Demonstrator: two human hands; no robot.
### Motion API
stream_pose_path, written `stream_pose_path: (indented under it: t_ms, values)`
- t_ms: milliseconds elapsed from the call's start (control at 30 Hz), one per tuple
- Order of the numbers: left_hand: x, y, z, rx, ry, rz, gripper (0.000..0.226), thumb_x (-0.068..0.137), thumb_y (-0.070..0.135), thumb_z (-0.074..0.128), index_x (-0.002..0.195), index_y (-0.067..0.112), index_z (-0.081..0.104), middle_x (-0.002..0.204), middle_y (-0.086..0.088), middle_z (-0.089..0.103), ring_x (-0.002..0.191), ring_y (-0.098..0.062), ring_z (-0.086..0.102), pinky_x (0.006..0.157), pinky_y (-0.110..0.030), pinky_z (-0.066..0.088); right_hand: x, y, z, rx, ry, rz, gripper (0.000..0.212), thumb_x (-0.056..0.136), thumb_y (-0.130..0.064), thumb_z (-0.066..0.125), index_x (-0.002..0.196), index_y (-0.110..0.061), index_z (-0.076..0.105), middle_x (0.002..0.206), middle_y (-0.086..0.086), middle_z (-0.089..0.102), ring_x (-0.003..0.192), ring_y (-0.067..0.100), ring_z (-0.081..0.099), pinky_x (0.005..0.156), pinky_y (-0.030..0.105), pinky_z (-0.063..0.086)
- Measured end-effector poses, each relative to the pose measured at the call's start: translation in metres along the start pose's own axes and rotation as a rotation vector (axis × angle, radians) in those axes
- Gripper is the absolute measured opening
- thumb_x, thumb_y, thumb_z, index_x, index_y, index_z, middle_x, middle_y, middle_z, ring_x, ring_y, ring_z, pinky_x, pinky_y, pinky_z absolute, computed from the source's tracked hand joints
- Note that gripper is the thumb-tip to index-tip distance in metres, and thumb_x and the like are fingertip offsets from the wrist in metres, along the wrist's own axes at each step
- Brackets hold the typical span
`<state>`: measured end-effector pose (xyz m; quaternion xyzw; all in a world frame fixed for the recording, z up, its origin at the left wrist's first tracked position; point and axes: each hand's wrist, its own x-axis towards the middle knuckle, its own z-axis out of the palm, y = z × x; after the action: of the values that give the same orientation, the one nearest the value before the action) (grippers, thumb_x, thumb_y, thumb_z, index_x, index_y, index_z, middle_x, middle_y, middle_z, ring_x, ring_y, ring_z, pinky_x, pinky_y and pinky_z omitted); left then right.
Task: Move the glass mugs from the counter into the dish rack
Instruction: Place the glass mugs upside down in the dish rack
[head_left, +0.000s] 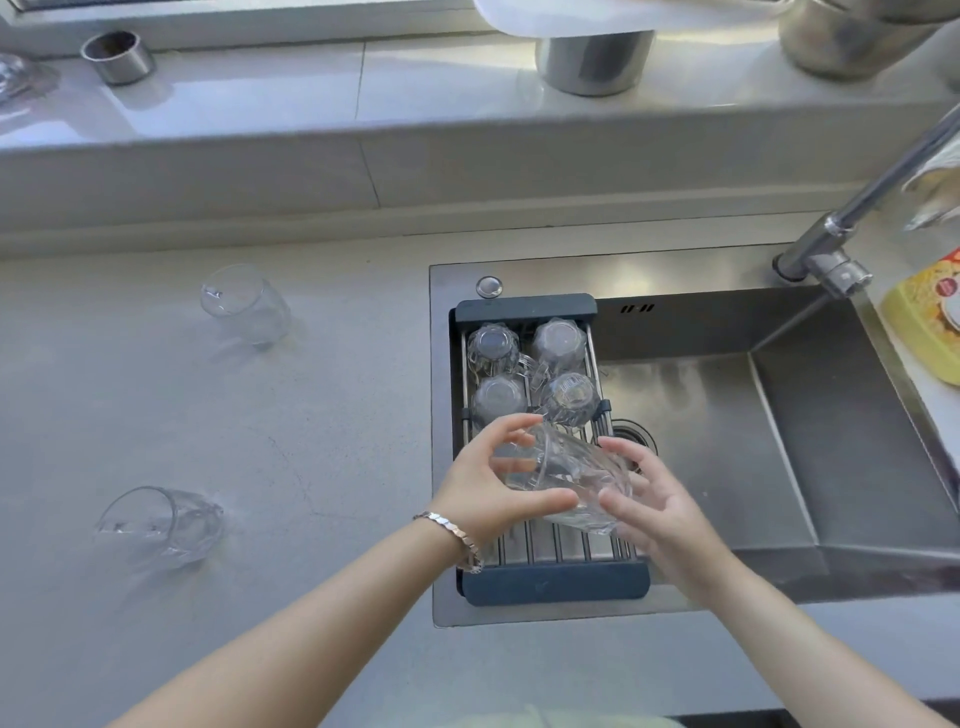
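A clear glass mug (569, 475) is tilted on its side above the near half of the dish rack (553, 584), which spans the left end of the sink. My left hand (493, 486) grips its open end and my right hand (657, 501) cups its base. Several glass mugs (530, 371) stand upside down in the rack's far half. Two more glass mugs are on the counter to the left: one (247, 306) farther back, one (161, 525) nearer, lying on its side.
The steel sink (779, 431) lies right of the rack, with a faucet (841, 249) reaching over it from the far right. A yellow packet (930, 317) sits at the sink's right edge. Metal cups (118, 56) and pots stand on the back ledge.
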<state>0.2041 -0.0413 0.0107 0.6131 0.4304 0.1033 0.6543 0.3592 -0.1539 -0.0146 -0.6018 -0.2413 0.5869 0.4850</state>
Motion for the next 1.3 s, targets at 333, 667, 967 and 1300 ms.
stream_pose_path:
  t_ms: [333,667,967,1300]
  values:
    - [0.035,-0.039,-0.007,0.91,-0.15,0.087,0.07,0.081,0.039,0.066,0.141,0.024,0.033,0.15,0.0,0.032,0.136,-0.018,0.034,0.113,-0.037,0.034,0.011,-0.005,-0.01,-0.605,0.364,-0.126,0.05,0.063,-0.014,0.082,0.101,-0.037,0.058,0.107,-0.008,0.056,0.09,-0.011,0.052,0.076,0.005,0.039]
    - [0.062,-0.083,-0.019,1.351,-0.043,0.207,0.068,0.017,0.02,0.093,0.081,0.026,0.072,0.086,0.006,0.075,0.066,-0.012,0.071,0.046,-0.022,0.053,0.06,0.006,-0.003,-1.288,0.278,-0.076,0.063,0.071,-0.036,0.07,0.128,-0.023,0.048,0.123,0.006,0.048,0.11,0.029,0.049,0.085,0.036,0.046]
    - [0.063,-0.081,-0.019,1.387,-0.098,0.274,0.058,0.024,0.045,0.092,0.075,0.025,0.073,0.086,0.006,0.076,0.075,-0.01,0.072,0.049,-0.021,0.055,0.068,0.031,0.003,-1.491,0.16,-0.077,0.058,0.072,-0.026,0.075,0.125,-0.022,0.05,0.129,0.006,0.047,0.11,0.03,0.046,0.074,0.039,0.052]
    - [0.047,-0.081,-0.015,1.248,-0.09,0.088,0.055,0.097,0.02,0.043,0.147,0.022,0.019,0.16,0.002,0.011,0.145,-0.02,0.018,0.111,-0.038,0.028,0.06,0.039,0.022,-1.261,0.242,-0.21,0.046,0.067,-0.003,0.076,0.11,-0.008,0.062,0.123,0.019,0.055,0.121,0.038,0.047,0.098,0.051,0.045]
